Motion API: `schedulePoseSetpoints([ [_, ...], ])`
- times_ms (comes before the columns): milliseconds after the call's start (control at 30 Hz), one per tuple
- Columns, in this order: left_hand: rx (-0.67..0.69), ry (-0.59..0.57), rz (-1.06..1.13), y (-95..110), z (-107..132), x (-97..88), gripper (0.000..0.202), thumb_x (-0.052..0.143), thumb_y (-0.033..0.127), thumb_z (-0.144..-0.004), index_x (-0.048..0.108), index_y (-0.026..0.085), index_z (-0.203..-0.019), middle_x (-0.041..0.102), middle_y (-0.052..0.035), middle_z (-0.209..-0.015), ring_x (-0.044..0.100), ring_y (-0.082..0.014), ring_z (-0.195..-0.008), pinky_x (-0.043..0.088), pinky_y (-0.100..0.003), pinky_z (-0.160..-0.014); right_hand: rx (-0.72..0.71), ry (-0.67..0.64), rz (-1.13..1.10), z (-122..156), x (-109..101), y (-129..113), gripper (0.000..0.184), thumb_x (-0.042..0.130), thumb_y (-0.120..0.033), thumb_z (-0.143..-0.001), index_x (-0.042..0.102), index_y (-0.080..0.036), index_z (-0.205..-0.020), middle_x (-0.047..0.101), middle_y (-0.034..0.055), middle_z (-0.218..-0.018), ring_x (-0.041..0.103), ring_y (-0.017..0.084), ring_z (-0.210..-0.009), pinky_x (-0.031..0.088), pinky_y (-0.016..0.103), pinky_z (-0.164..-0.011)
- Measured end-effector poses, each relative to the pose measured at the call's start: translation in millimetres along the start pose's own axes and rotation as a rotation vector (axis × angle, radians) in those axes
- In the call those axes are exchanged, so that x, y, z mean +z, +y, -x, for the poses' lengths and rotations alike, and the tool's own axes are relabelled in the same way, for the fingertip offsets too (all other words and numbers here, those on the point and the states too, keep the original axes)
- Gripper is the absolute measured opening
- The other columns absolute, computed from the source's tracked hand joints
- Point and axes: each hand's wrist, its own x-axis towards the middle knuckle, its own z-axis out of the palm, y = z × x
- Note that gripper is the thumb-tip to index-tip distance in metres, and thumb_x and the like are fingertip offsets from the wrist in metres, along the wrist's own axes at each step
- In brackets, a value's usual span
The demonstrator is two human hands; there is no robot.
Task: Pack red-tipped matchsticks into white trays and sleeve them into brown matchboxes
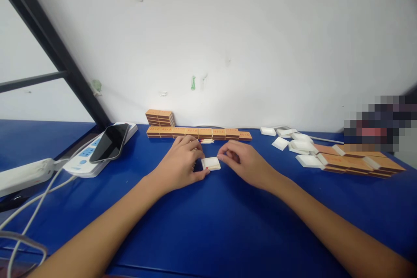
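Both hands flank the white tray (211, 163), left hand (181, 160) touching it.

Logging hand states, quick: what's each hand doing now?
Left hand: curled, thumb touching the small white tray; grip cannot be told.
Right hand: curled beside the tray; cannot be told.

Near half of the blue table (208, 226) is bare and open to pass, also the strips outside left hand (182, 163) and right hand (243, 163); the gap between them is filled by a small white tray (211, 163). Back is blocked by a row of brown boxes (198, 132), a short stack (160, 118) at its left end, wall (228, 43) close behind. Left side is cluttered: phone (110, 142) on power strip (85, 158), cables (39, 200) trailing to the near edge; right side has loose white trays (295, 143) and a flat brown box pile (358, 163)
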Motion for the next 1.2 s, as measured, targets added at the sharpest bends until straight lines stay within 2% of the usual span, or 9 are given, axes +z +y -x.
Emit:
schedulePoseSetpoints([
  [100,-0.001,0.004,0.005,0,-1,-2.2,0.026,0.079,0.044,-0.087,0.075,0.020,-0.098,0.069,-0.0071,-0.105,0.057,-0.0291,-0.113,0.042,-0.046,-0.100,0.043,0.037,-0.002,-17,-3,9,0.016,0.059,-0.030,-0.099,0.070,-0.020,-0.093,0.059,0.0001,-0.073,0.053,0.016,-0.067,0.041,0.030,-0.065],
  [267,0.009,-0.049,0.014,0,-1,-3.5,0.027,0.080,0.043,-0.086,0.075,0.020,-0.097,0.068,-0.0078,-0.102,0.056,-0.0299,-0.111,0.043,-0.046,-0.098,-0.017,-0.044,0.172,-47,7,21,0.020,0.056,-0.024,-0.100,0.074,-0.019,-0.109,0.067,0.0025,-0.077,0.058,0.018,-0.071,0.039,0.031,-0.069],
  [433,0.017,-0.054,0.018,1,0,-2.8,0.027,0.078,0.044,-0.087,0.074,0.019,-0.096,0.067,-0.0077,-0.101,0.056,-0.0291,-0.110,0.044,-0.045,-0.097,0.014,-0.068,0.231,-63,23,18,0.014,0.059,-0.022,-0.098,0.071,-0.018,-0.092,0.068,0.0031,-0.077,0.058,0.017,-0.070,0.036,0.029,-0.065],
  [533,0.020,-0.045,0.018,1,1,-2.8,0.026,0.079,0.043,-0.087,0.073,0.019,-0.097,0.068,-0.0079,-0.101,0.056,-0.0290,-0.110,0.044,-0.045,-0.099,0.022,-0.075,0.228,-63,23,18,0.014,0.058,-0.021,-0.098,0.068,-0.019,-0.088,0.069,0.0033,-0.080,0.059,0.017,-0.071,0.036,0.028,-0.066],
  [667,0.021,-0.044,0.014,0,1,-2.6,0.026,0.079,0.043,-0.087,0.074,0.019,-0.097,0.068,-0.0077,-0.101,0.057,-0.0292,-0.109,0.044,-0.045,-0.097,0.032,-0.091,0.239,-48,12,21,0.011,0.057,-0.020,-0.099,0.066,-0.018,-0.092,0.070,0.0049,-0.085,0.061,0.017,-0.075,0.039,0.028,-0.069],
  [867,0.020,-0.034,0.020,-1,0,-1.3,0.027,0.081,0.043,-0.085,0.074,0.020,-0.098,0.069,-0.0071,-0.103,0.057,-0.0291,-0.110,0.043,-0.045,-0.095,0.084,-0.092,0.187,-21,0,23,0.011,0.060,-0.028,-0.100,0.066,-0.020,-0.097,0.062,-0.0001,-0.071,0.055,0.016,-0.065,0.036,0.029,-0.063],
  [1000,0.017,-0.031,0.021,-2,0,-2.0,0.027,0.079,0.043,-0.087,0.074,0.019,-0.097,0.069,-0.0067,-0.103,0.057,-0.0280,-0.110,0.043,-0.044,-0.095,0.090,-0.033,0.155,-31,8,19,0.011,0.065,-0.030,-0.097,0.067,-0.019,-0.099,0.059,-0.0013,-0.070,0.053,0.016,-0.065,0.034,0.028,-0.062],
  [1200,-0.012,-0.054,0.005,-2,-1,-4.5,0.028,0.078,0.044,-0.088,0.075,0.018,-0.098,0.068,-0.0071,-0.100,0.057,-0.0278,-0.106,0.044,-0.045,-0.094,0.103,-0.045,0.141,-43,19,18,0.008,0.062,-0.023,-0.097,0.065,-0.018,-0.091,0.060,-0.0008,-0.070,0.052,0.015,-0.064,0.033,0.028,-0.063],
])
